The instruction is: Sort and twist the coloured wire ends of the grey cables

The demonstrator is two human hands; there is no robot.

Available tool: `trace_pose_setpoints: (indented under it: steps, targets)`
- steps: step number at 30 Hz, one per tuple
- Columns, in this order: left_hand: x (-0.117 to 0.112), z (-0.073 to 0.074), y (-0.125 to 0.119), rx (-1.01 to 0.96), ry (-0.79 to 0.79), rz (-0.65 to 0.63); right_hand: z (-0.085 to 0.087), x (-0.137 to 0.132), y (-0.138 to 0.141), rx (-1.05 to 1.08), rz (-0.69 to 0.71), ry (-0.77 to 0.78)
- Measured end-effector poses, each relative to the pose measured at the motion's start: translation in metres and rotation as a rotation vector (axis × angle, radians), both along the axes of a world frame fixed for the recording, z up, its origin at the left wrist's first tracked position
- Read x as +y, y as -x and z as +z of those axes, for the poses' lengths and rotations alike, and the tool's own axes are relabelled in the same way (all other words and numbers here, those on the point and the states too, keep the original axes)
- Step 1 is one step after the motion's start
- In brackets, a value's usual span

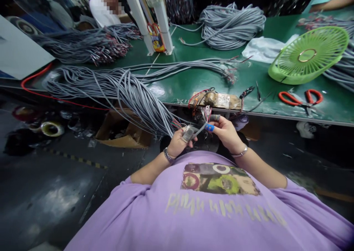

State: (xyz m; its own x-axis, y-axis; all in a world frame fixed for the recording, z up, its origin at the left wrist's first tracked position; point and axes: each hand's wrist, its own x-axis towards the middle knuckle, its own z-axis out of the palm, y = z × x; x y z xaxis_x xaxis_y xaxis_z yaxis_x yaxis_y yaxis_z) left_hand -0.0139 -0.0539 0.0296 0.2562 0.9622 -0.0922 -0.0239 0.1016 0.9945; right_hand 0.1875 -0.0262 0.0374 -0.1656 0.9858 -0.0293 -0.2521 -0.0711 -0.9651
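My left hand [178, 142] is closed around a small clear, flat piece [189, 133] and the end of a grey cable that runs from the large grey bundle [129, 92]. My right hand [226, 133], with blue tape on one fingertip, pinches the stripped end of a grey cable [208, 119], whose thin coloured wires fan upward. Both hands meet just below the edge of the green bench [193, 83], above my purple shirt.
A taped wooden jig with red and black wires [218, 100] sits at the bench edge. Red-handled scissors [300, 98] and a green fan [309, 55] lie to the right. More cable coils [232, 24] and another person [103, 7] are at the back. A cardboard box [121, 133] stands on the floor.
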Motion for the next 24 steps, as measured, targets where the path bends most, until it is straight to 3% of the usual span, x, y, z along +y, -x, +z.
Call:
trace_pose_setpoints:
  steps: [6,11,19,24]
  targets:
    - [0.003,0.006,-0.004,0.074,0.073,-0.062,0.007,-0.005,0.002,-0.014,0.108,0.02]
    - [0.001,0.01,-0.005,0.076,0.05,-0.121,0.008,-0.009,0.002,-0.196,0.133,0.008]
    - [0.005,0.003,-0.003,-0.047,-0.073,-0.011,0.008,-0.009,0.004,-0.412,0.137,-0.1]
    - [0.005,0.003,0.0,-0.001,-0.011,0.062,0.009,-0.015,0.011,-0.486,0.15,-0.283]
